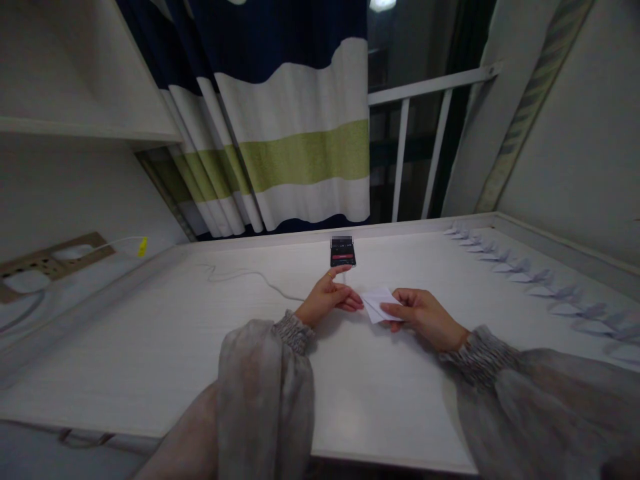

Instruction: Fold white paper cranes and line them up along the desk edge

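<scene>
r hand (pixel 417 315) pinching creased, angular wht paper (pixel 375 303); l hand (pixel 333 297) beside, fingers spread.

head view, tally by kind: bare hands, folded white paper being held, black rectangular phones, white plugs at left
Left hand and right hand, both bare: 2
Folded white paper, in the right hand: 1
Black rectangular phone: 1
Rounded white plugs: 2
Total: 6

A white desk (pixel 125 347) bears a phone (pixel 343 256), cable (pixel 253 271) and row of folded papers (pixel 543 291).
</scene>
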